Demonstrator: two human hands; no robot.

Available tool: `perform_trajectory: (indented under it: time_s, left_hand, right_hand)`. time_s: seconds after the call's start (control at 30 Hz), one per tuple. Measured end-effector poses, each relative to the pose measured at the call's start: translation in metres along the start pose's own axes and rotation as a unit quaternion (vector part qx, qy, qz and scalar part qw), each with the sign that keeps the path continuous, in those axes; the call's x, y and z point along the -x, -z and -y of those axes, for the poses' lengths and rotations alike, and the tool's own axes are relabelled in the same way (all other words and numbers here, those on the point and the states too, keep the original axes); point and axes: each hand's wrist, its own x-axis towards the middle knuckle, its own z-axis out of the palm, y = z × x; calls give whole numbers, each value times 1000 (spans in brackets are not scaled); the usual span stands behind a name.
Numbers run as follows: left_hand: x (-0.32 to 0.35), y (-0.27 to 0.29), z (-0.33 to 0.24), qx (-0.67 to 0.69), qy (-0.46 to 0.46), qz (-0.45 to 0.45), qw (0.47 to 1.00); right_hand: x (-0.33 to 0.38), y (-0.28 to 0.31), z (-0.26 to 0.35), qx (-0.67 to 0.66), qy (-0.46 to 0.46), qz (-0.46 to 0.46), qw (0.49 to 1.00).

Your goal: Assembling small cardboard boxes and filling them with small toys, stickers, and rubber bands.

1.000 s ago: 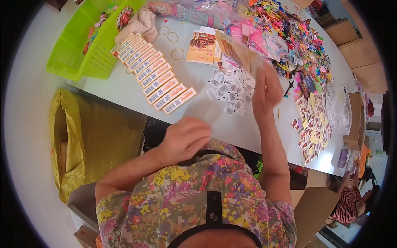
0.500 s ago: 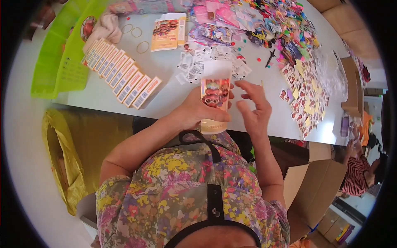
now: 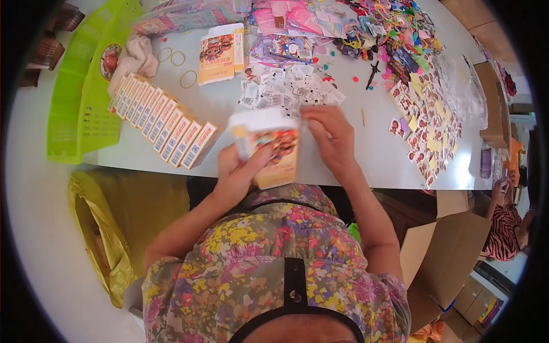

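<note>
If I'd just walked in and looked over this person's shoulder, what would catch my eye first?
Probably the small printed box held up at the table's near edge, gripped by the left hand while the right hand works at its open top. Next, the neat row of matching boxes fanned out to the left, and the bright heap of stickers at the far right.

A small yellow carton with a colourful cartoon picture on its front is held upright and slightly tilted, its white top flap open, just over the near edge of the surface, near the heap of small printed slips
</note>
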Motion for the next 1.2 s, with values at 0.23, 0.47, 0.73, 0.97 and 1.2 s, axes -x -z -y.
perform_trajectory:
  time_s: [0.23, 0.47, 0.73, 0.97, 1.2]
  left_hand:
    - [22, 8, -6, -85, -84, 42, 992]
    - [1, 4, -3, 24, -26, 23, 999]
    - [-28, -2, 4, 66, -18, 8, 998]
    - [-41, -14, 11, 45, -47, 21, 998]
    - [-29, -26, 14, -103, -53, 55, 992]
  right_hand:
    - [-57, -71, -17, 380, 225, 71, 894]
    - [-61, -18, -39, 439, 192, 84, 874]
    - [-49, 18, -10, 430, 202, 35, 879]
    - [9, 5, 21, -117, -84, 2, 990]
    - [42, -15, 19, -270, -210, -150, 928]
